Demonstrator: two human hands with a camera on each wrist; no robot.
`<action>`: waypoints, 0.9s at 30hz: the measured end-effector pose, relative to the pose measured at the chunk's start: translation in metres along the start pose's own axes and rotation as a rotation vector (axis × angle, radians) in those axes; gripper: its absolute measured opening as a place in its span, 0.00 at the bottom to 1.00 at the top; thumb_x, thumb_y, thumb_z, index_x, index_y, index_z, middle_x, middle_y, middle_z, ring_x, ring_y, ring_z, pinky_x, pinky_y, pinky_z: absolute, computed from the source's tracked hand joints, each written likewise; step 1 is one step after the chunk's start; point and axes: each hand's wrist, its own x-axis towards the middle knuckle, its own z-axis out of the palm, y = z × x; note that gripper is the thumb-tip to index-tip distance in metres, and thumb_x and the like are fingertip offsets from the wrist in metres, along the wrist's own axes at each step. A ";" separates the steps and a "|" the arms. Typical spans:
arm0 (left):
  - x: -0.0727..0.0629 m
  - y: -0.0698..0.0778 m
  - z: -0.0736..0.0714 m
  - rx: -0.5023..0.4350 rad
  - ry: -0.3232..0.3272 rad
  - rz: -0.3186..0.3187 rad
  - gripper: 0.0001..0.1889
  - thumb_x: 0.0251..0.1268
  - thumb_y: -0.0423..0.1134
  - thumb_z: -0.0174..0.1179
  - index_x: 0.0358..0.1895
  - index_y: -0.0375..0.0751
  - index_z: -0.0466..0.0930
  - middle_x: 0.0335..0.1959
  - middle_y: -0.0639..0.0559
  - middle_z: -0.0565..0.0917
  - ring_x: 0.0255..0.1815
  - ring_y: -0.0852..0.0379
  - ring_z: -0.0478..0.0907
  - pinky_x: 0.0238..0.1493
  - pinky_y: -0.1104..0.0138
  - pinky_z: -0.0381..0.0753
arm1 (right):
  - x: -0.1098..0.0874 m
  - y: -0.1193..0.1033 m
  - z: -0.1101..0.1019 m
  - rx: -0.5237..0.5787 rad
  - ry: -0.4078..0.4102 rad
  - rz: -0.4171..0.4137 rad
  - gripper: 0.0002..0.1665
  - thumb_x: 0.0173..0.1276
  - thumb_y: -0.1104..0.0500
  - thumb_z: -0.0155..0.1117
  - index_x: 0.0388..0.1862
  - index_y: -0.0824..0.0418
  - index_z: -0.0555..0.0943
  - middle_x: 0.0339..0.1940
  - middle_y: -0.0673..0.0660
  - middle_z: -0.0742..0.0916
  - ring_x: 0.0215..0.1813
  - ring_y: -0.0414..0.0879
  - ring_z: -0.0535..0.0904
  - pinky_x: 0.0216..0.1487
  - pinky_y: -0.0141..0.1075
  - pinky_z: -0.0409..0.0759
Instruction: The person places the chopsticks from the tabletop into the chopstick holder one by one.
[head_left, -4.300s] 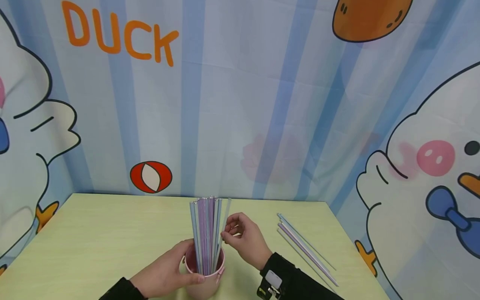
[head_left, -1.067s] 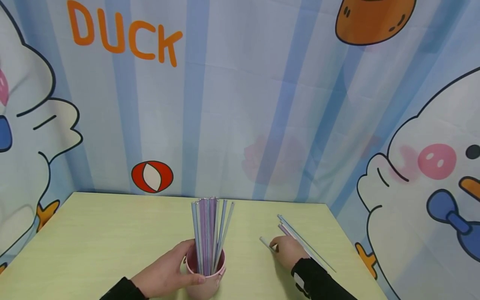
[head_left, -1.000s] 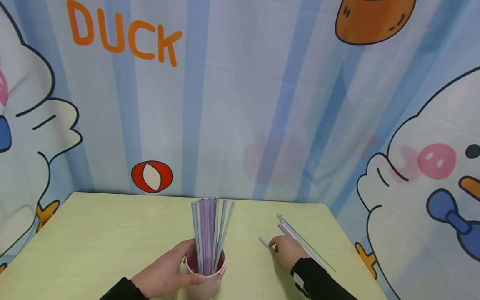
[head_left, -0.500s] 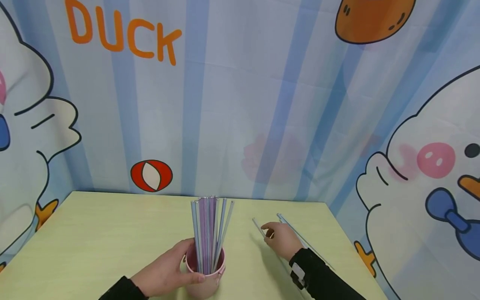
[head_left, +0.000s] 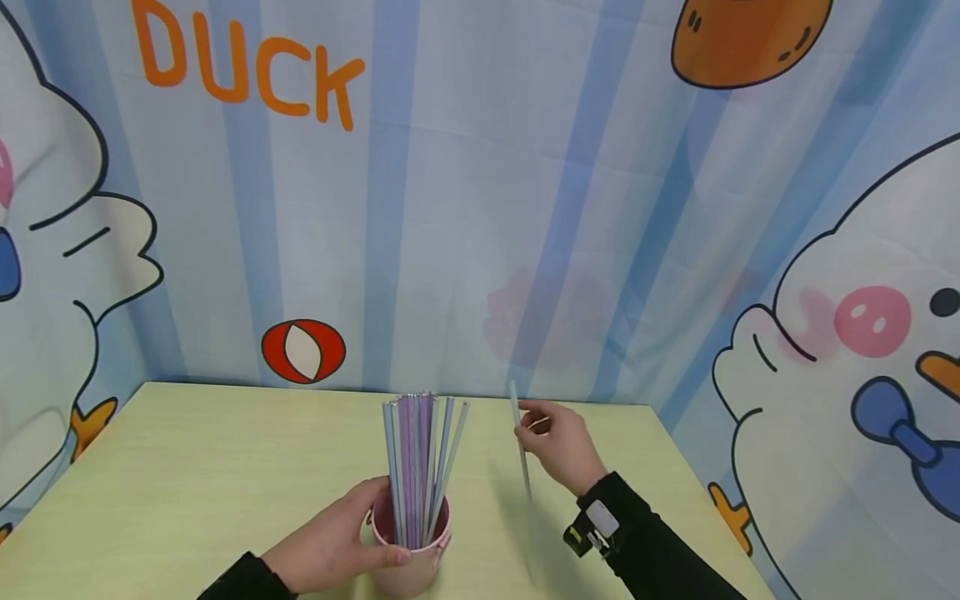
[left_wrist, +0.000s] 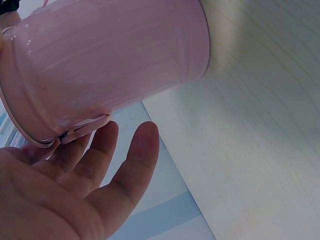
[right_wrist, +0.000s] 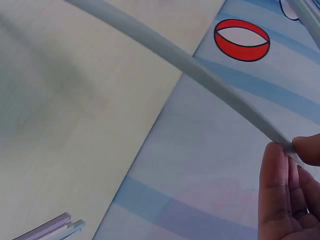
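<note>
My left hand (head_left: 337, 533) grips a pink cup (head_left: 405, 579) by its rim, thumb in front. From the left wrist view, the cup (left_wrist: 115, 50) lies close to the fingers (left_wrist: 142, 145), which reach around its rim and side. A bundle of pale blue, purple and clear straws (head_left: 412, 467) stands in the cup, a couple leaning to the right. To the right of it, my right hand (head_left: 562, 450) pinches a single pale straw (head_left: 522, 467), held nearly upright above the table. In the right wrist view thumb and fingertips (right_wrist: 275, 155) hold that straw (right_wrist: 200, 75) near one end.
Loose purple and blue straws (right_wrist: 52, 227) lie on the table at the lower left of the right wrist view; my right arm hides them in the head view. The pale yellow table (head_left: 225, 467) ends at a blue striped curtain (head_left: 465, 208) with printed ducks.
My right hand, earlier at the cup and then over the loose straws, has raised a pale straw off the table, moved up and left, and turned it upright. My left hand stays on the cup.
</note>
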 end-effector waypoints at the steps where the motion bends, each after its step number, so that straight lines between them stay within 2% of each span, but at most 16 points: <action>1: 0.000 0.000 0.000 0.001 0.000 -0.001 0.50 0.49 0.60 0.71 0.73 0.45 0.57 0.69 0.43 0.65 0.61 0.45 0.68 0.62 0.41 0.66 | 0.001 -0.004 -0.001 0.019 0.016 0.000 0.20 0.65 0.65 0.66 0.57 0.63 0.80 0.35 0.51 0.82 0.39 0.45 0.80 0.34 0.36 0.80; 8: 0.000 0.000 0.000 -0.003 0.000 0.003 0.50 0.49 0.59 0.71 0.73 0.45 0.56 0.69 0.43 0.65 0.62 0.45 0.67 0.62 0.41 0.66 | 0.007 -0.032 -0.010 0.119 0.090 -0.030 0.23 0.67 0.62 0.65 0.60 0.61 0.78 0.40 0.54 0.82 0.44 0.48 0.80 0.41 0.37 0.82; 16: 0.001 0.001 0.000 -0.010 -0.002 -0.018 0.50 0.50 0.59 0.71 0.74 0.46 0.56 0.69 0.44 0.65 0.62 0.45 0.67 0.62 0.41 0.66 | 0.015 -0.056 -0.017 0.369 0.140 -0.058 0.23 0.67 0.64 0.64 0.61 0.59 0.74 0.44 0.59 0.80 0.44 0.50 0.79 0.43 0.38 0.83; 23: 0.000 0.002 0.000 -0.004 0.002 -0.029 0.50 0.49 0.59 0.71 0.74 0.46 0.56 0.69 0.44 0.65 0.62 0.45 0.68 0.62 0.41 0.66 | 0.014 -0.073 -0.011 0.534 0.208 -0.136 0.22 0.66 0.69 0.64 0.58 0.66 0.73 0.43 0.62 0.80 0.41 0.49 0.81 0.44 0.42 0.84; 27: 0.000 0.002 0.000 -0.012 -0.002 -0.021 0.50 0.49 0.59 0.71 0.74 0.45 0.56 0.68 0.43 0.66 0.61 0.45 0.68 0.61 0.41 0.67 | 0.013 -0.076 -0.003 0.573 0.208 -0.158 0.21 0.66 0.70 0.64 0.57 0.66 0.73 0.43 0.62 0.79 0.40 0.48 0.81 0.44 0.42 0.84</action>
